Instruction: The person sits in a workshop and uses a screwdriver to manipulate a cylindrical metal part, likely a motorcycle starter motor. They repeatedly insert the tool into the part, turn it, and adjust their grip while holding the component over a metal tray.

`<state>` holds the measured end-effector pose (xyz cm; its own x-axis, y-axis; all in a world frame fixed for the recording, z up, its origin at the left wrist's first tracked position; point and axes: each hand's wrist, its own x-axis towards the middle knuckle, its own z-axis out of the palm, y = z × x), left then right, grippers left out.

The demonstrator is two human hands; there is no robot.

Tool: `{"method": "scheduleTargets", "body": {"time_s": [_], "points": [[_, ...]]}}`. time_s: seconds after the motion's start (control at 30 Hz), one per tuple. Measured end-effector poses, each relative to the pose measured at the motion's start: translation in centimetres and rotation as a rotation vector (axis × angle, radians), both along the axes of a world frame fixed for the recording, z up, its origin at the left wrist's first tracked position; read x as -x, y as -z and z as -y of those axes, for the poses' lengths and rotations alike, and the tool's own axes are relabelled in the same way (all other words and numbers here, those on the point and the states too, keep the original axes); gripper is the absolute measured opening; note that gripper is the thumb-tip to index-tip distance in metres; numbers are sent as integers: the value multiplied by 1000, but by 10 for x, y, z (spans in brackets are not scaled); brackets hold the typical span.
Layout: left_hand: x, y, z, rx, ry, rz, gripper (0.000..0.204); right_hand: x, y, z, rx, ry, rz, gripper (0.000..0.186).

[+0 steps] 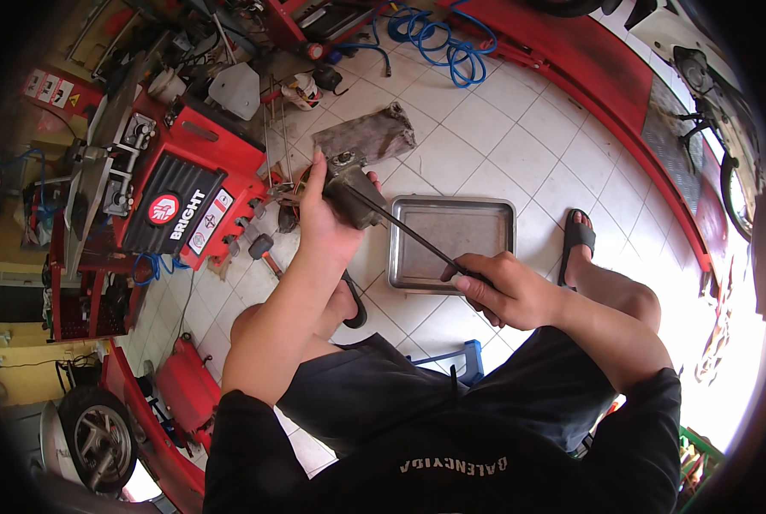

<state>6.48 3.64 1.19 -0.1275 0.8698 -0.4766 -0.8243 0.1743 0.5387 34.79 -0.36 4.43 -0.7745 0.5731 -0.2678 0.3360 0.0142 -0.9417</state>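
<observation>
My left hand (pixel 324 214) is closed around a dark, blocky metal engine part (pixel 354 195), raised above the floor at the middle of the view. A round fitting shows on its top. In my right hand (pixel 515 291) is the near end of a long thin dark rod-shaped tool (pixel 419 239); the fingers cover its grip. The tool slants up and left, and its far end meets the metal part. Whether the tip goes inside cannot be made out. Below and to the right of the part, a shallow rectangular metal tray (pixel 513 224) lies on the tiles.
Left stands a red and black machine (pixel 199 176), with a hammer-like tool (pixel 267 254) beside it. A grey cloth (pixel 370 133) and coiled blue hose (pixel 451 43) lie beyond. A red platform (pixel 605 103) curves along the right; a wheel (pixel 98 437) stands lower left.
</observation>
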Motion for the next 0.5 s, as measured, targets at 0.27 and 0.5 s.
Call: {"method": "scheduleTargets", "body": {"time_s": [0.27,0.5], "points": [[-10,0,-2,9,14,-61,59,1,1,1,48,31,5,38],[-11,0,-2,0,39,-44,59,1,0,1,18,40,-7,38]]}}
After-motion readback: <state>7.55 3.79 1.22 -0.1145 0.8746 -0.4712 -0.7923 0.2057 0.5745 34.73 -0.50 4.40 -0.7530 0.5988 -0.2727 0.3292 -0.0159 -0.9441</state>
